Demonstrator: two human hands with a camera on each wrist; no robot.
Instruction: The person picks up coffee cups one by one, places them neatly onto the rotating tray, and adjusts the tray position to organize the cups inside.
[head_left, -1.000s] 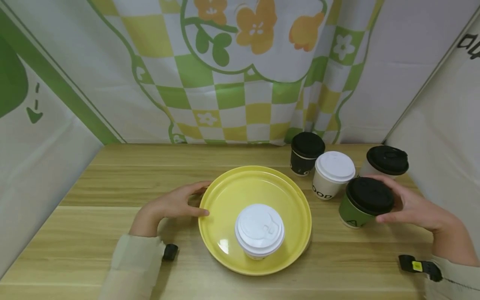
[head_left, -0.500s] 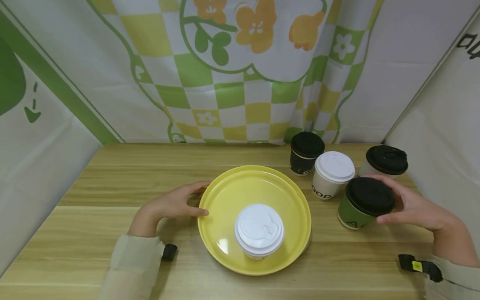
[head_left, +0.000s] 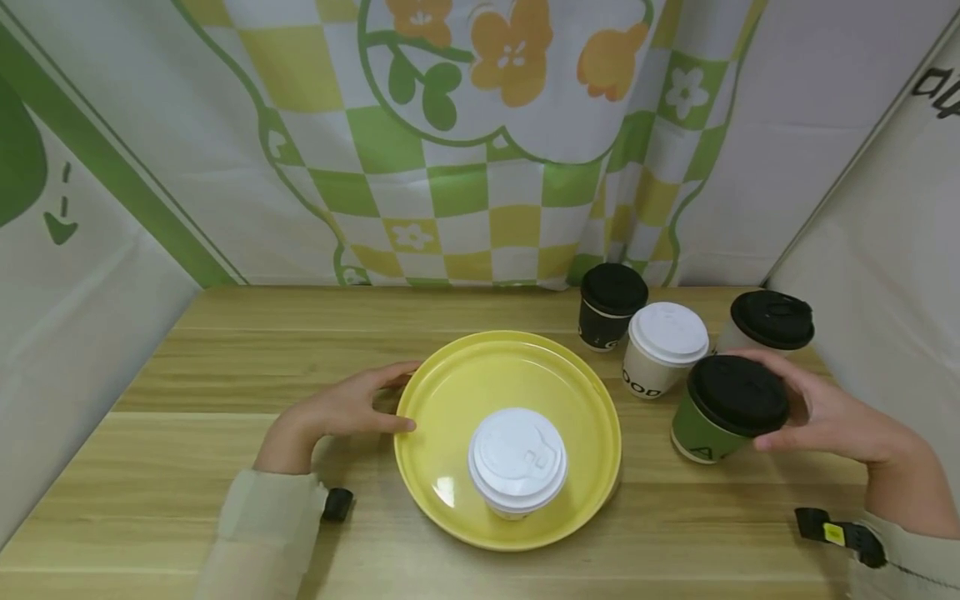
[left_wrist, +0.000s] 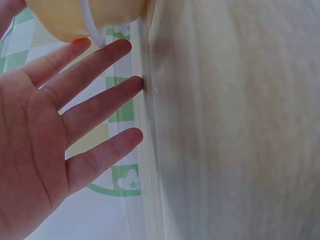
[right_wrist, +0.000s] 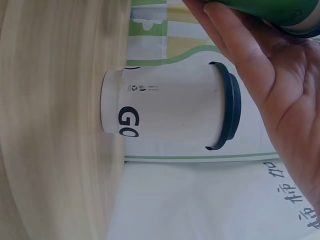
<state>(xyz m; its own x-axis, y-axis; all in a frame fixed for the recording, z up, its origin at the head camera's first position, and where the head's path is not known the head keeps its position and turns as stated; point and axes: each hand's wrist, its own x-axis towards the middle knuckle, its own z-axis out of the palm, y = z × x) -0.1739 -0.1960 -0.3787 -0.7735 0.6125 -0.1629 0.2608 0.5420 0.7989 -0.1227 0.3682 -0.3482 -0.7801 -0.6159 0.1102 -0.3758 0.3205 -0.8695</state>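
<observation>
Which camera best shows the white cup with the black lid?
The right wrist view: the white cup stands there unobstructed, lettering and lid visible. The head view shows mostly lid, the right hand and green cup hiding much below. The left wrist view doesn't show it.

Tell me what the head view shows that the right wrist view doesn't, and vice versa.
Only the head view shows the yellow tray, the white-lidded cup on it, the black cup and the left hand. Only the right wrist view shows the small print on the dark-lidded white cup. Both show that cup, the right hand and the green cup it holds.
</observation>
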